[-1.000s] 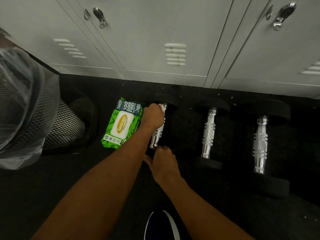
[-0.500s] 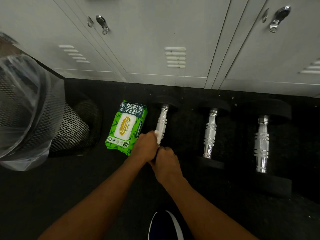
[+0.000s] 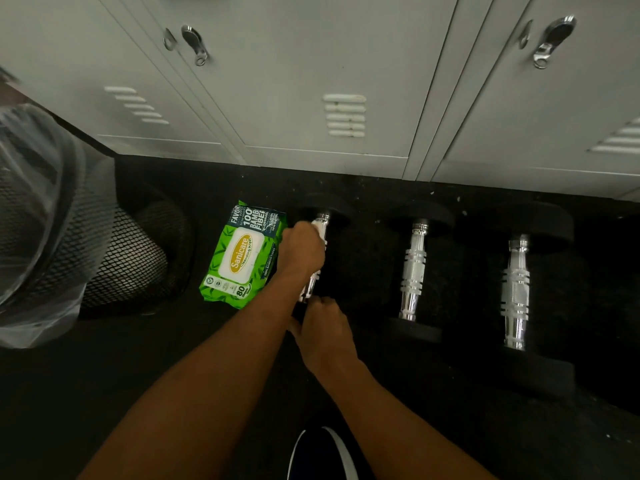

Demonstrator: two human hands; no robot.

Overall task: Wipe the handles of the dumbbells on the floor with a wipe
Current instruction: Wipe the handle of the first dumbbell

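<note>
Three dumbbells with chrome handles and black heads lie side by side on the dark floor. My left hand (image 3: 300, 249) grips a white wipe (image 3: 319, 226) wrapped round the far part of the left dumbbell's handle (image 3: 309, 289). My right hand (image 3: 325, 332) has its fingers curled round the near end of that same dumbbell, whose near head is lost in the dark. The middle dumbbell (image 3: 412, 270) and the right dumbbell (image 3: 516, 289) lie untouched to the right.
A green pack of wipes (image 3: 240, 258) lies just left of my left hand. A black mesh bin (image 3: 121, 258) with a clear liner stands at the left. Grey lockers (image 3: 311, 64) close off the far side. My shoe (image 3: 322, 455) shows at the bottom.
My left hand slid with the wipe from the near end of the handle back up to its far end. My right hand stayed at the near end.
</note>
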